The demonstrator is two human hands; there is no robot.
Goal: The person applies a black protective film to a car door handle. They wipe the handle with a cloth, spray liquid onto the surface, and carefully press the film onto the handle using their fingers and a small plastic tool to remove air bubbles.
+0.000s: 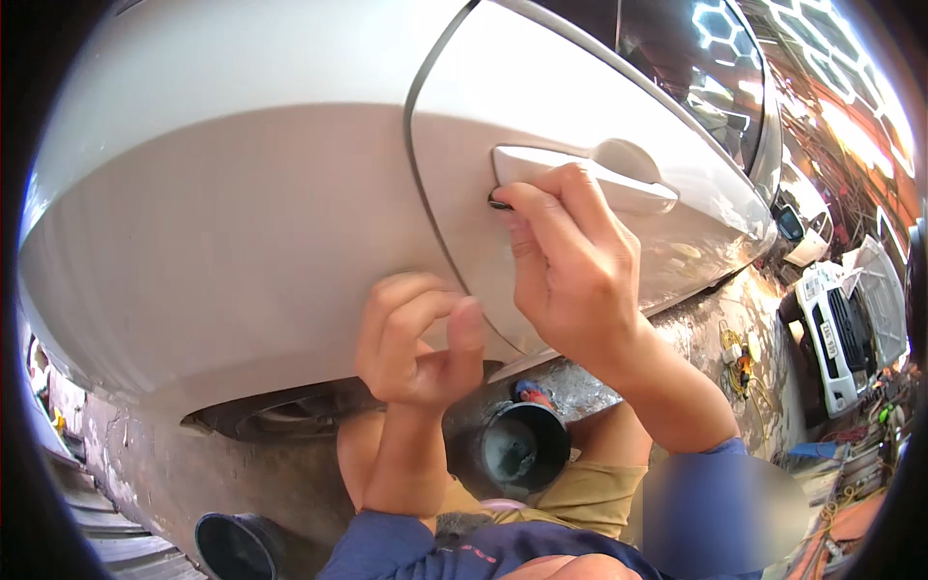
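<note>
My right hand (570, 256) is pinched at the left end of a white car door handle (633, 190). A small black piece (500, 200) shows at its fingertips, and its kind is hard to make out. The handle is fixed to the rear door (474, 126) of a pale, glossy car. Left of the door seam, my left hand (420, 338) hovers by the body panel (261, 213), fingers curled, thumb apart, with nothing visible in it. Slight blur softens its fingers.
Between my knees stands a dark bucket (522, 445) with cloudy water, a red and blue item (533, 391) behind it. Another dark bucket (237, 546) is at lower left. Below the panel is a wheel (290, 411). A second white car (836, 333) and yellow cord (739, 358) lie right.
</note>
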